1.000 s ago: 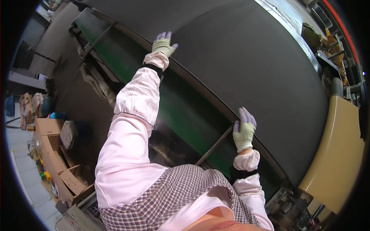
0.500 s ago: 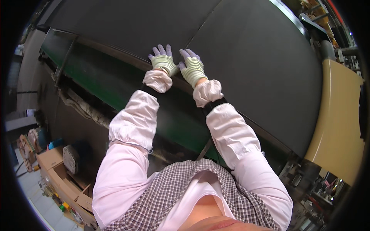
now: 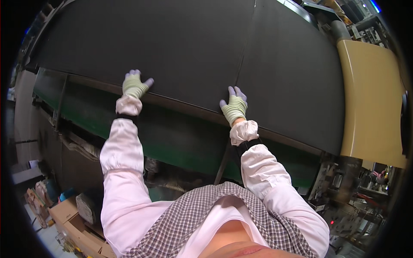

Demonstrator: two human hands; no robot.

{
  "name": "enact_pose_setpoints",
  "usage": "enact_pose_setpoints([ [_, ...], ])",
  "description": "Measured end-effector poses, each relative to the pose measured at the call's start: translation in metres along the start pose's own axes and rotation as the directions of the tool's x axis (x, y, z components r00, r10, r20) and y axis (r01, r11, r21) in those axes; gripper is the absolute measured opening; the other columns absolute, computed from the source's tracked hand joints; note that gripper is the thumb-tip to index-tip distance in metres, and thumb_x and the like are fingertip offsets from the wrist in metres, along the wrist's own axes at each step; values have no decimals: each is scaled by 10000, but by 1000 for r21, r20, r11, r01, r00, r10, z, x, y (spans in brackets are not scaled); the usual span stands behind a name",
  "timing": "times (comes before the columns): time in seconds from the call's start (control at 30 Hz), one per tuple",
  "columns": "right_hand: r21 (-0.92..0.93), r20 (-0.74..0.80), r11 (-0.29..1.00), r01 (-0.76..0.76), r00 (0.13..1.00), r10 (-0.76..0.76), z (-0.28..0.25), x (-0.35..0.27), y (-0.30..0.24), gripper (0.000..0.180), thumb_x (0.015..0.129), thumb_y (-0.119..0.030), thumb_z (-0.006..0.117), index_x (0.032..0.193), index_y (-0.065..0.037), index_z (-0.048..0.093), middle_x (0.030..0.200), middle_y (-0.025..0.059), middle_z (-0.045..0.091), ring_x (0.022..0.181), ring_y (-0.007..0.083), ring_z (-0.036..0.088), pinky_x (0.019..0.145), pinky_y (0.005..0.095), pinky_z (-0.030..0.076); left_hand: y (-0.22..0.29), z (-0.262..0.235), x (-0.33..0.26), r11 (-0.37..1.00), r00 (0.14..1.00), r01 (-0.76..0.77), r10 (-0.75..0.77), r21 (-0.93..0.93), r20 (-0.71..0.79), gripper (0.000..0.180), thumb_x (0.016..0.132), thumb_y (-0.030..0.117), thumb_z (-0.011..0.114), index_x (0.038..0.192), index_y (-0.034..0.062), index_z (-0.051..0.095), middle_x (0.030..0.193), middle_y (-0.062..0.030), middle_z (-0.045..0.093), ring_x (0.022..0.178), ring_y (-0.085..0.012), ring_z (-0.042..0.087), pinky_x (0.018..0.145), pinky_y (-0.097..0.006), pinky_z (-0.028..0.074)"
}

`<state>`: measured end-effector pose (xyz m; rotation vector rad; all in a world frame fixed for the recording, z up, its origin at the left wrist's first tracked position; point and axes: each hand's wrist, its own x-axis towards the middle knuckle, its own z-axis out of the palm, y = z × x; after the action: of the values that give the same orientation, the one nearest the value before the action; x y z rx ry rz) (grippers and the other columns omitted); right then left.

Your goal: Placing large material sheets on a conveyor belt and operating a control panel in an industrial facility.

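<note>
A wide black sheet-like surface, looking like a conveyor belt (image 3: 172, 47), spreads out in front of me. My left hand (image 3: 135, 84) lies at its near edge, fingers stretched forward and thumb out to the right. Farther right along that same edge is my right hand (image 3: 235, 104), its fingers extended and thumb apart. Both wear striped pale-green gloves with lavender fingertips, and neither holds anything. A thin seam (image 3: 246, 43) crosses the belt just beyond my right hand. White sleeve covers and dark wrist bands cover my forearms.
A tan curved cover (image 3: 370, 99) stands at the belt's right end, with machine parts (image 3: 344, 215) below it. Under the near edge runs a green panel (image 3: 172, 137) with metal struts. Cardboard boxes (image 3: 66, 209) sit on the floor at lower left.
My hands were close together near the middle; now they are far apart, the left moved left and the right moved right and nearer me. The view has also turned a little.
</note>
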<state>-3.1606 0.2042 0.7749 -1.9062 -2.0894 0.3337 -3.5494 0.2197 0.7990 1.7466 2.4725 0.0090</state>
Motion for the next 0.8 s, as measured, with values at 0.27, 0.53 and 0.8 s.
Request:
enact_pose_setpoints([
  [0.27,-50,-58,978,202,977,-204,-43,-18,94,524,697,-171,679,1190,-16,591,1222,240,584,1141,409,549,1000,465,436,2,-9,-25,971,964,-209,185,-115,-191,602,815,532,628,1173,48,593,1211,-161,574,1153,-333,523,974,-426,438],
  [0.53,-223,113,973,63,993,-39,-54,-26,244,699,749,-144,669,1402,-78,429,1456,200,393,1298,384,408,1090,426,347,5,-3,-40,998,999,35,-34,-46,18,703,759,585,655,1235,73,577,1278,-138,542,1225,-318,483,1030,-422,412],
  [0.8,-243,95,967,-80,990,106,-101,-19,291,617,753,-180,655,1328,-27,489,1422,213,432,1325,360,399,1113,412,327,84,5,-81,974,973,-205,192,-96,-125,717,770,588,647,1208,23,593,1267,-188,562,1208,-359,492,1019,-443,404],
])
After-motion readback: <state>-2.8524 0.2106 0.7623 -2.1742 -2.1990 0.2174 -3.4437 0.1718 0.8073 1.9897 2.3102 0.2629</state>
